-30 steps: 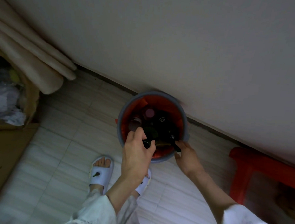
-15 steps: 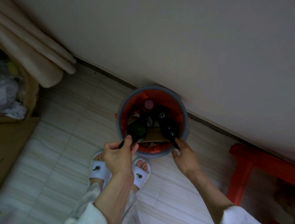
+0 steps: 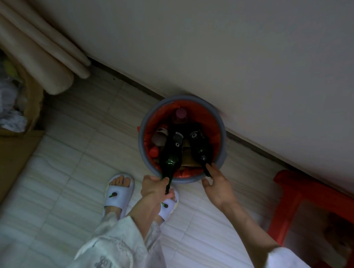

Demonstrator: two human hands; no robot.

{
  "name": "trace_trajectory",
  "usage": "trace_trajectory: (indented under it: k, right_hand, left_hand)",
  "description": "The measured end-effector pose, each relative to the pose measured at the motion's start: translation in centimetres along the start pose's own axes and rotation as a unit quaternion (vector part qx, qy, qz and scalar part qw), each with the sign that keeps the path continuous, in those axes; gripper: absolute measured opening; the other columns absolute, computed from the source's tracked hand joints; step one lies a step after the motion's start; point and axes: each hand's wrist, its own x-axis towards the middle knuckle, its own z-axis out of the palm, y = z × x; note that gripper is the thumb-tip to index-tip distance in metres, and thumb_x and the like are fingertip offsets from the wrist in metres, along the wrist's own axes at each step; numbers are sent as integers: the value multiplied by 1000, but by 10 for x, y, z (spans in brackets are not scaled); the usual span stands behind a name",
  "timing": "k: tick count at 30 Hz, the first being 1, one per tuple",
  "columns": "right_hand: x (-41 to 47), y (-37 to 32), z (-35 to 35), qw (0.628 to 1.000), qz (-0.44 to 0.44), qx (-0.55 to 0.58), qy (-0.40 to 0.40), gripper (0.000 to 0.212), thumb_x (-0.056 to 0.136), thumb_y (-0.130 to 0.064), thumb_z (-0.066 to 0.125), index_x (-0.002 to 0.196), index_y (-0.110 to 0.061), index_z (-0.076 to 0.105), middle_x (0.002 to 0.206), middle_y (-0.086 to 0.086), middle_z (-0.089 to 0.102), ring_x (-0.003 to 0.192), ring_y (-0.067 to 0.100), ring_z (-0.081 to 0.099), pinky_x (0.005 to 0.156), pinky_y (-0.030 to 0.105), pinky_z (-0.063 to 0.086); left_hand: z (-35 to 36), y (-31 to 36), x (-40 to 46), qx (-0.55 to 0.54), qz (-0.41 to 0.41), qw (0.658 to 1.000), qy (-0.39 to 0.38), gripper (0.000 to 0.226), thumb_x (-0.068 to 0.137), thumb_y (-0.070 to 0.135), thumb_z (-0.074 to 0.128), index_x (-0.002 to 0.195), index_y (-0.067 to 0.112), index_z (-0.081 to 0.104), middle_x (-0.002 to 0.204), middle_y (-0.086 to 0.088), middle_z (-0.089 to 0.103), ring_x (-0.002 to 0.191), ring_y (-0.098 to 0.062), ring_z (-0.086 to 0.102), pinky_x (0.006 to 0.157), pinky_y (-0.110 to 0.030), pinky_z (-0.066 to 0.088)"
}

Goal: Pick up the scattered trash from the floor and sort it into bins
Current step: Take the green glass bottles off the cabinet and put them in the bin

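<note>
A round grey bin (image 3: 145, 165) with a red liner stands on the tiled floor against the wall. Two dark glass bottles lean in it, necks toward me. My left hand (image 3: 154, 190) grips the neck of the left bottle (image 3: 171, 154), whose body is partly above the rim. My right hand (image 3: 217, 181) pinches the neck of the right bottle (image 3: 200, 147), which lies inside the bin. Below them sit a pink-capped bottle (image 3: 180, 115), a can, a red cap and some cardboard.
A red plastic stool (image 3: 303, 192) stands to the right. A cardboard box (image 3: 34, 99) of white crumpled trash sits at the left, with rolled beige material (image 3: 43, 53) leaning on the wall behind it. My feet in white slippers (image 3: 117, 194) stand just before the bin.
Both hands have drawn back toward me from inside the bin. The left bottle has tilted up, its neck now past the near rim. The view has pulled away from the bin.
</note>
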Motion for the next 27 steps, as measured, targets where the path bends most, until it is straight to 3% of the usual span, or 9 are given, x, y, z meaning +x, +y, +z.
trace_trajectory:
  k: [2, 5, 8, 11, 13, 15, 18, 24, 27]
  right_hand:
    - [-2, -1, 1, 1000, 1, -9, -16, 54, 96, -17, 45, 146, -21, 25, 156, 0, 15, 141, 19, 26, 110, 23, 23]
    - [-10, -2, 1, 999, 6, -19, -27, 54, 97, -20, 45, 146, -21, 24, 157, -2, 12, 141, 18, 25, 108, 22, 24]
    - [-26, -5, -3, 1000, 14, -18, -19, 54, 96, -19, 45, 146, -20, 25, 156, -3, 18, 139, 18, 30, 105, 21, 27]
    - [-51, -15, -10, 999, 46, -10, -23, 53, 96, -20, 45, 146, -18, 27, 151, 2, 32, 136, 21, 34, 105, 22, 28]
    - [-74, -28, -20, 997, 68, -1, -31, 50, 96, -22, 45, 144, -16, 30, 148, 5, 38, 134, 23, 38, 105, 25, 30]
    - [-101, -49, -33, 996, 78, 12, -36, 47, 96, -22, 45, 142, -14, 35, 144, 8, 43, 132, 25, 41, 106, 28, 31]
    - [-145, -94, -48, 996, 76, 32, -35, 39, 95, -21, 46, 134, -12, 47, 134, 9, 53, 126, 26, 48, 103, 29, 35]
    - [-239, -218, -50, 997, -31, 63, -23, 32, 96, -22, 47, 125, -11, 56, 120, 6, 61, 112, 19, 55, 89, 22, 37]
    - [-278, -270, -34, 994, -81, 66, -32, 28, 95, -22, 48, 119, -12, 59, 107, 2, 61, 100, 17, 56, 85, 29, 43]
  left_hand:
    - [-2, -10, 7, 95, 12, 995, -10, 17, 85, 9, 63, 93, -5, 58, 87, -20, 62, 84, -30, 61, 86, -48, 53]
    - [-11, -7, -2, 146, 30, 988, -43, 10, 89, 12, 58, 96, 7, 55, 105, -19, 62, 97, -30, 58, 92, -42, 49]
    - [-28, 3, -20, 270, 88, 955, -80, 19, 92, 11, 50, 108, 7, 60, 101, -9, 56, 93, -23, 52, 82, -25, 41]
    - [-59, 15, -45, 390, 147, 906, -68, 23, 93, 8, 46, 75, 13, 57, 93, -9, 51, 88, -15, 43, 76, -23, 31]
    - [-82, 28, -65, 388, 163, 903, -90, 20, 91, 5, 48, 78, 14, 60, 97, -16, 64, 95, -23, 58, 80, -23, 37]
    - [-110, 46, -93, 371, 193, 902, -110, 19, 91, 4, 49, 103, 3, 63, 104, -20, 66, 102, -30, 61, 82, -26, 43]
    - [-149, 76, -143, 348, 231, 898, -140, 27, 92, 4, 49, 117, 0, 56, 98, -17, 62, 93, -24, 58, 75, -22, 39]
    - [-257, 89, -235, 252, 291, 919, -86, 24, 91, 4, 52, 114, -1, 59, 92, -11, 58, 83, -17, 49, 66, -20, 39]
    - [-315, 79, -264, 195, 308, 929, -68, 23, 91, 1, 51, 112, -2, 59, 93, -8, 56, 87, -18, 50, 60, -6, 37]
